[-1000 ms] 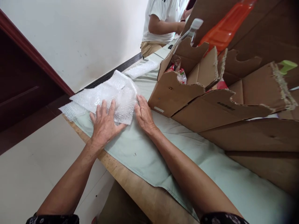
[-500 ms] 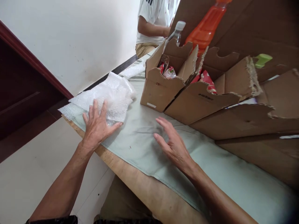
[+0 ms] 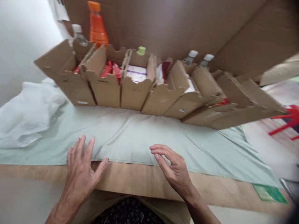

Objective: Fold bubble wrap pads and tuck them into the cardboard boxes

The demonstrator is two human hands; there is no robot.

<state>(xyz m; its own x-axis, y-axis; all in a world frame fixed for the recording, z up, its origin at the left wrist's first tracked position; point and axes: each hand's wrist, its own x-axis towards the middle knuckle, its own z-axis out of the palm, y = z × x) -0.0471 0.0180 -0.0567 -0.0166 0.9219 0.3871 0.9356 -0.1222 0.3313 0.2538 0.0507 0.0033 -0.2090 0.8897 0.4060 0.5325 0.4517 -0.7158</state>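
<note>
Fingers spread, my left hand [image 3: 81, 168] is over the front edge of the pale green cloth [image 3: 130, 133] and holds nothing. My right hand [image 3: 174, 168] is to the right, above the cloth's front edge; its fingers are bent, with a gap between thumb and palm and no object in it. Several brown cardboard boxes [image 3: 133, 93] stand in a row behind both hands. They contain red packets [image 3: 107, 69], a white and purple box [image 3: 136, 73] and other items. Crumpled bubble wrap [image 3: 30, 112] lies on the cloth left of my left hand.
An orange bottle [image 3: 98, 29] and clear bottles with white caps [image 3: 192, 56] rise behind the boxes, before a large cardboard panel [image 3: 163, 28]. A green packet [image 3: 269, 193] lies on the wooden edge [image 3: 130, 177]. A red stool [image 3: 291, 119] is at the right.
The view has swung right, showing more boxes. The bubble wrap is now at the far left, and my left hand is away from it. My right thumb and fingertips are closer together.
</note>
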